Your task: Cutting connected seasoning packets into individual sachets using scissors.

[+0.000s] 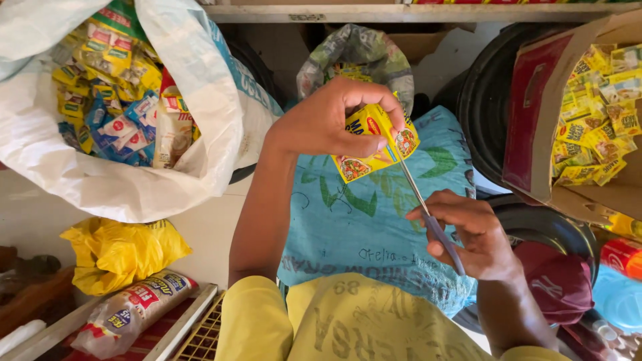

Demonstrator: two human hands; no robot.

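— What sits farthest left?

— A big white sack (pixel 120 180), its mouth open, stuffed with small yellow and blue sachets (pixel 110 87). Below it lies a crumpled yellow plastic bag (pixel 117 251), and lower still a clear packet with a red and blue label (pixel 130 311) rests on a wooden frame (pixel 194 314).

— And the person's left hand?

— The left hand (pixel 328 124) is raised near the middle of the view, above a blue woven sack (pixel 361 220) spread over the lap. Its fingers (pixel 364 100) curl round and pinch a strip of yellow sachets (pixel 374 144), thumb pressed against the front of it.

— What meets the strip?

— A thin metal blade (pixel 414 187) touches the strip's lower right edge and slants down to the right.

— Who holds that?

— The right hand (pixel 478 234), lower and to the right. Its fingers are closed round the tool's bluish handle (pixel 445 241). I cannot tell whether it is a knife or scissors.

— And on the far right?

— An open cardboard box (pixel 535 120) filled with more loose yellow sachets (pixel 598 113), leaning by a dark round tub (pixel 488 100). A maroon cap (pixel 555 281) lies below it.
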